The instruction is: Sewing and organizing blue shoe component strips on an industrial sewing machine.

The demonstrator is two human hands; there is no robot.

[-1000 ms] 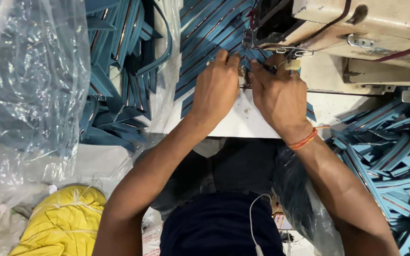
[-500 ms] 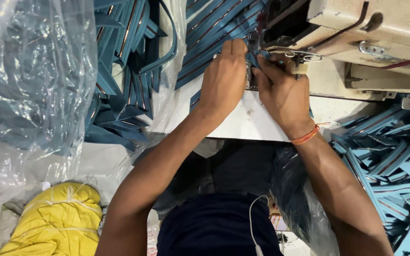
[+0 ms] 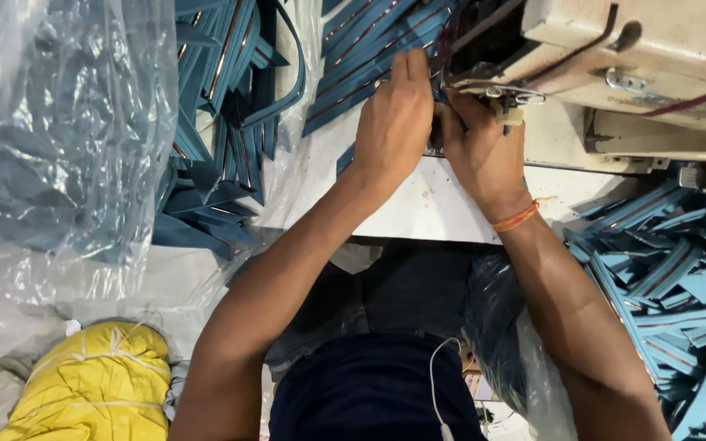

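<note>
Left hand (image 3: pixel 398 122) pressing flat, fingers together, steadying blue fabric strip (image 3: pixel 345 155) | right hand (image 3: pixel 484 151) pinching it under cream sewing machine (image 3: pixel 647 57), guiding the feed | white table (image 3: pixel 418 204)

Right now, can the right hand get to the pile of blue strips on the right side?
Probably yes. The right hand is at the sewing machine, and the pile of blue strips lies open just beside that arm, nothing between them.
</note>
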